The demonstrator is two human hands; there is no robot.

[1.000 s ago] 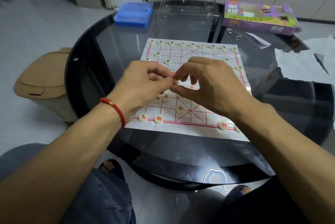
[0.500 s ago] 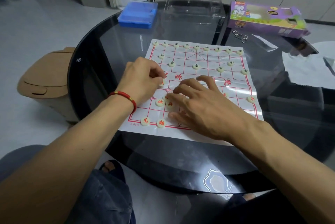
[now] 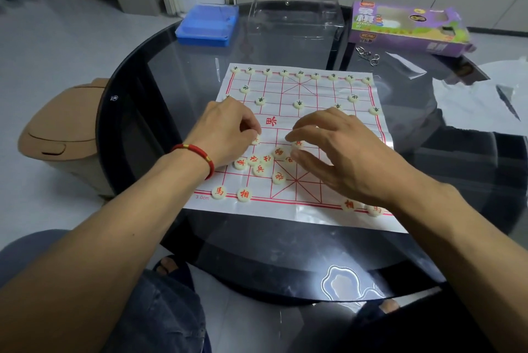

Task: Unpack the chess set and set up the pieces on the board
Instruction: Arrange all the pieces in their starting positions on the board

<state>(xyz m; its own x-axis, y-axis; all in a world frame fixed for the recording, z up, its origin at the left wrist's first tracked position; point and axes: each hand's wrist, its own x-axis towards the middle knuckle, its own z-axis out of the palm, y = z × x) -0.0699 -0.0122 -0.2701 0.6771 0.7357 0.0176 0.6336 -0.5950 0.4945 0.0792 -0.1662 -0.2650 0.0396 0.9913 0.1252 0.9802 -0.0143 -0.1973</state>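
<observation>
**Hands apart and down on the red half; the far side looks done**

A second ago both hands were raised together over the middle of the board, fingertips meeting; now they have separated and dropped to the sheet, each over the near half.

The round glass table (image 3: 177, 72) carries the whole job. On it the printed paper board (image 3: 328, 89) lies flat and fully unfolded, so unpacking looks finished: the purple chess box (image 3: 400, 35), the clear plastic cover (image 3: 294, 18) and the blue case (image 3: 207, 25) stand set aside along the far edge, well apart from the board.

The left hand (image 3: 225, 135) is curled, thumb and forefinger pinching one pale disc at the river line. The right hand (image 3: 345, 152) is spread, fingers loose and arched over a red piece; whether it grips anything I cannot tell.

The dark-lettered pieces (image 3: 300, 75) sit in a full back row with cannons and soldiers ahead, which I judge complete. The red side is not: a cluster of red pieces (image 3: 261, 164) lies bunched left of the palace, unsorted. Only the corner pieces on the near row (image 3: 231, 193) and two more by the right wrist seem placed. Roughly half remains, by my reckoning, mostly sorting that cluster
</observation>
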